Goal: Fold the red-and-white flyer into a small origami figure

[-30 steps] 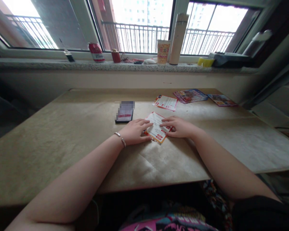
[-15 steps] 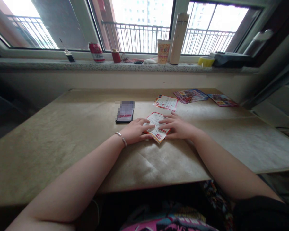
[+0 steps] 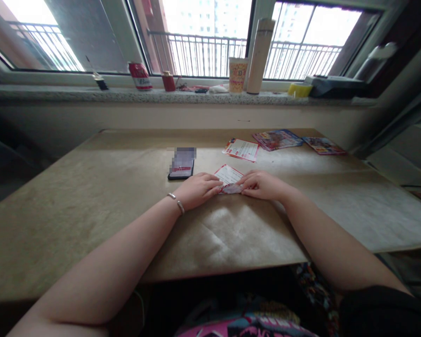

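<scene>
A white printed card point(image 3: 228, 174) with a red border lies turned cornerwise on the table between my hands. Its near corner is folded up and over, away from me. My left hand point(image 3: 200, 191), with a silver bangle at the wrist, presses on the card's left side, fingers closed together at the fold. On the right side, my right hand point(image 3: 261, 185) pinches the folded edge between thumb and fingers. Part of the card is hidden under both hands. A phone point(image 3: 182, 164) lies just beyond my left hand.
More white cards point(image 3: 241, 150) lie beyond my right hand. Colourful picture cards point(image 3: 279, 139) and another small pile point(image 3: 324, 145) sit at the table's far right. Along the windowsill stand a red can point(image 3: 139, 76), a paper cup point(image 3: 237, 75) and a tall bottle point(image 3: 260, 56).
The card's near corner has been folded upward, away from me. My fingers, spread flat on the card before, have drawn together at the fold.
</scene>
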A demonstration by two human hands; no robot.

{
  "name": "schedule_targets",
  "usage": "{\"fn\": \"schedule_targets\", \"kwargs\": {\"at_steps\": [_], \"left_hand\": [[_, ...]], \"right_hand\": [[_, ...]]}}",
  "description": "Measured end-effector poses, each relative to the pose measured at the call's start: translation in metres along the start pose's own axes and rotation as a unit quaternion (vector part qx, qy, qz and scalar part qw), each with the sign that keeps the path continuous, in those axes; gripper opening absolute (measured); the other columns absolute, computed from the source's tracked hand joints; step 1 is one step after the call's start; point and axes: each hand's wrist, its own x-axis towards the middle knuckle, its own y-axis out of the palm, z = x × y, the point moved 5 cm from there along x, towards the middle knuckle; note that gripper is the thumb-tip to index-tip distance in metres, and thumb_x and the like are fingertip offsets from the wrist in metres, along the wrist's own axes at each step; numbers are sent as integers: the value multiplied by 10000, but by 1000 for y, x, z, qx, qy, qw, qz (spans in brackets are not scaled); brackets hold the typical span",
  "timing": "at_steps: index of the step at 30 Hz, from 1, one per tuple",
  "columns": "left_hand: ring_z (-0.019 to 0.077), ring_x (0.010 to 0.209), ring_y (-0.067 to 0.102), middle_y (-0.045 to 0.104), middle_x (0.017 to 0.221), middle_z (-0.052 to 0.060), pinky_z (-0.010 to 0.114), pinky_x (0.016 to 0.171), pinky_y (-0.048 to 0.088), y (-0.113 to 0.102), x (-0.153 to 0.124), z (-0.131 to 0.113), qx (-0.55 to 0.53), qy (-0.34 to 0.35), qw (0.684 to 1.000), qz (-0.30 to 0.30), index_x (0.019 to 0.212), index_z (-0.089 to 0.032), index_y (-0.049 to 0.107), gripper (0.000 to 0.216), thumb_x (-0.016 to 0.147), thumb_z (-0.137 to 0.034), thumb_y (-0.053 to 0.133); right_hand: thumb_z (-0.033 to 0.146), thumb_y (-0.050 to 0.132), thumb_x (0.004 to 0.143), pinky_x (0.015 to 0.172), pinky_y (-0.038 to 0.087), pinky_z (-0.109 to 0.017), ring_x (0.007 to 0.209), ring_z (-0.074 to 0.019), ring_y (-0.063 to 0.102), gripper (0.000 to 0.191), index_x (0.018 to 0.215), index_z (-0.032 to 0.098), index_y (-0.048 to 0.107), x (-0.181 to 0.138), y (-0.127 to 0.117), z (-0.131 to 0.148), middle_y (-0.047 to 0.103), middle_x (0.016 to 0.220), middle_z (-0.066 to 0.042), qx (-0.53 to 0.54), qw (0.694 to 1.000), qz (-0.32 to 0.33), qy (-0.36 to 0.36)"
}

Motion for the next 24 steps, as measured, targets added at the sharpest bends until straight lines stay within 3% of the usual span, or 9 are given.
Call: {"fn": "schedule_targets", "kwargs": {"at_steps": [5, 9, 19, 24], "left_hand": [[221, 1079, 592, 653, 1158, 96, 319, 925, 449, -5, -1, -3, -19, -37, 999, -11, 1426, -172, 387, 529, 958, -417, 403], [233, 1099, 591, 634, 1185, 104, 331, 919, 460, -3, -1, -2, -40, -49, 998, -29, 1485, -189, 250, 597, 944, -374, 425], [235, 1210, 523, 492, 1352, 132, 352, 1048, 402, -1, 0, -1, -66, -76, 991, -87, 1415, -138, 360, 512, 942, -333, 389], [234, 1256, 480, 446, 1402, 124, 356, 1082, 376, 0, 0, -4, -64, -47, 994, -77, 1410, -151, 377, 524, 944, -389, 417]], "right_hand": [[266, 550, 840, 772, 454, -273, 817, -167, 619, 196, 778, 181, 715, 0, -2, 3, 720, 833, -42, 8, 1000, 9, 25], [329, 512, 862, 635, 401, -242, 681, -139, 560, 226, 788, 171, 654, 3, 1, -3, 656, 738, -25, 11, 994, -20, 104], [345, 494, 873, 624, 369, -240, 711, -150, 563, 173, 848, 190, 567, 7, 10, -12, 661, 812, -41, -7, 966, -73, 248], [347, 507, 863, 609, 361, -251, 732, -170, 579, 171, 846, 193, 579, 9, 14, -18, 678, 827, -55, -37, 952, -84, 291]]}}
